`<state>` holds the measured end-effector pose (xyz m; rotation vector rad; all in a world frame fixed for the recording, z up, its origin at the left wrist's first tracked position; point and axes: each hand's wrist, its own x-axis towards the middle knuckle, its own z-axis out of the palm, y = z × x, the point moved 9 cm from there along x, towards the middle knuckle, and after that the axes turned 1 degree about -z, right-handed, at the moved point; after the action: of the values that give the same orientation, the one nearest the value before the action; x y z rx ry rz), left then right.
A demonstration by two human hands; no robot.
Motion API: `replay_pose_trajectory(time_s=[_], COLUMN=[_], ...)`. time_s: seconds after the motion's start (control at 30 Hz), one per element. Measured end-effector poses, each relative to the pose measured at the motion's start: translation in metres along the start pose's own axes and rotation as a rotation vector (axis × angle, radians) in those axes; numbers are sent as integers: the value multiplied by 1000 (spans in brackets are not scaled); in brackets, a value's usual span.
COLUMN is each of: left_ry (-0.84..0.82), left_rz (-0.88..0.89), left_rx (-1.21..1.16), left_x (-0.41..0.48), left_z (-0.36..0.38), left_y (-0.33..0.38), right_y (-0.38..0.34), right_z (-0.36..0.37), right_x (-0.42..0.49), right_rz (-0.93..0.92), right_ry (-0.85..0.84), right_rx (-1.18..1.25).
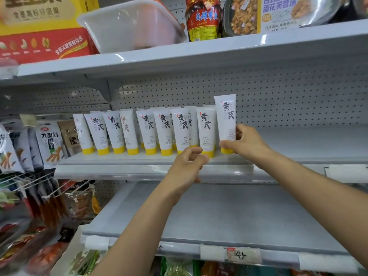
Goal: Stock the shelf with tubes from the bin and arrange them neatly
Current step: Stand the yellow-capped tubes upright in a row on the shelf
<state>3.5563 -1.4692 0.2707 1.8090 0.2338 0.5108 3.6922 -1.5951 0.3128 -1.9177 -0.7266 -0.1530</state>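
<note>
Head view: at mid-frame the right hand (246, 142) grips a white plastic tube with a yellow cap (226, 118) at the right end of the tube row (149, 130) on the white metal shelf (119, 159) (it stands higher than its neighbours). The left hand (187, 164), fingers curled, sits before the caps; whether it holds one I cannot tell.

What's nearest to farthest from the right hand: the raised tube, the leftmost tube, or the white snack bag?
1. Raised tube, held in the right hand.
2. Leftmost tube, at the row's far left end.
3. White snack bag, farther left still, past the row.
</note>
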Motion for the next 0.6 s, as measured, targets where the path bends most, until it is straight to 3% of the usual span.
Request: replay_pose_trajectory(time_s=[0.37, 0.6], left_ry=[74, 29], left_rz=[9, -10], left_rx=[75, 136], left_x=[-4, -5], left_z=[-19, -10], left_y=[-17, -20], right_y=[36, 33], right_z=[15, 15], right_x=[14, 4], right_rz=[125, 148], right_ry=[13, 0], right_rx=[-174, -275])
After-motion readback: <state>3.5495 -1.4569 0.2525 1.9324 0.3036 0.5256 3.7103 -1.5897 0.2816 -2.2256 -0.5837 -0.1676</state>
